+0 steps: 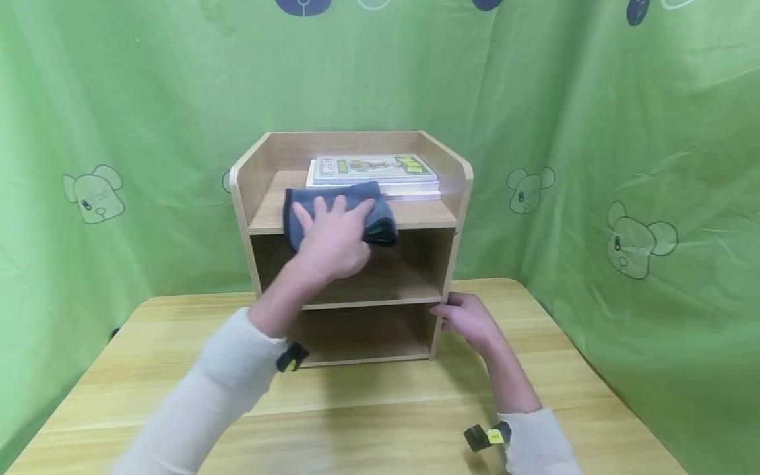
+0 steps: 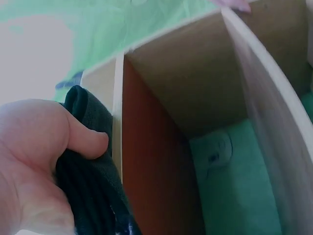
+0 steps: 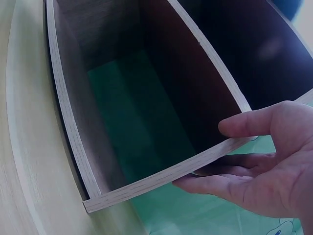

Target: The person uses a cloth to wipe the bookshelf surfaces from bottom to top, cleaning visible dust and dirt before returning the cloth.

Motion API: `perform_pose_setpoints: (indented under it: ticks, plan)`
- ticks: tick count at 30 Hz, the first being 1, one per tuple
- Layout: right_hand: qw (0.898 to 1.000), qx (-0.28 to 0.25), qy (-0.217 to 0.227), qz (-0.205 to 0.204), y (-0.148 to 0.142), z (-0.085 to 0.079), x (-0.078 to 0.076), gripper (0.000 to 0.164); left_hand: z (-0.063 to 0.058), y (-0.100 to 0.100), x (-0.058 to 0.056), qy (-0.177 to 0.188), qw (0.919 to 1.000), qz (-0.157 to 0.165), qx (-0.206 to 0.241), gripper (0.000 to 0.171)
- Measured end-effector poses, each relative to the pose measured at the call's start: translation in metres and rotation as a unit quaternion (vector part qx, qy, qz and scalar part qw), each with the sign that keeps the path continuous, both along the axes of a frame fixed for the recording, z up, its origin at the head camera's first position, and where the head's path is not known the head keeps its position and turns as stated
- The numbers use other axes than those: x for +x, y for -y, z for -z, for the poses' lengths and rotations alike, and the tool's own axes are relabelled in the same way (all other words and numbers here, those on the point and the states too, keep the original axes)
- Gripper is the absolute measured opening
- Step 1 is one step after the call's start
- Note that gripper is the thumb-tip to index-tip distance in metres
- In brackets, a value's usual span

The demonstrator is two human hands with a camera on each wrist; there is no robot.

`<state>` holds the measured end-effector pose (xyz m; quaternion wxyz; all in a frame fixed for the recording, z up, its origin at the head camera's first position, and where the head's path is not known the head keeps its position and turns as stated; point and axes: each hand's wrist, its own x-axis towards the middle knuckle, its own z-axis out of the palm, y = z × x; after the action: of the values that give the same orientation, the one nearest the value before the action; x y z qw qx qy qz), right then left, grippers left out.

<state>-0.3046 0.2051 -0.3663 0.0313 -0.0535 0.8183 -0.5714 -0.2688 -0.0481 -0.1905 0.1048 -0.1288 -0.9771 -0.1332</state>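
Note:
A folded grey-blue cloth (image 1: 380,211) with black edging lies at the front of the top board of a small wooden shelf (image 1: 356,305). My left hand (image 1: 335,237) holds it from above, fingers spread over it. In the left wrist view the thumb presses on the folded layers of the cloth (image 2: 98,181), beside the board's front edge. Lower right, my right hand (image 1: 469,320) grips the shelf's right side panel. The right wrist view shows that hand's thumb on the inner side and its fingers outside the panel (image 3: 166,177).
Several stacked books (image 1: 374,170) lie on the top board behind the cloth, between raised side walls. The shelf stands on a light wooden table (image 1: 380,422). A green curtain (image 1: 178,132) with bear drawings hangs behind and on both sides.

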Motion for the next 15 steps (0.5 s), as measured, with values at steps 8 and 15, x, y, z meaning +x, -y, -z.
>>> perform_pose_setpoints:
  ticks: [8,15]
  plan:
    - [1.000,-0.002,-0.006,0.013,0.001,0.001,0.002,0.045,0.002,-0.063,-0.003,-0.011,0.9996,0.011,-0.022,0.075]
    - [1.000,-0.003,-0.021,0.005,0.001,0.001,0.001,0.043,0.001,-0.093,-0.006,-0.013,0.9993,0.014,-0.032,0.066]
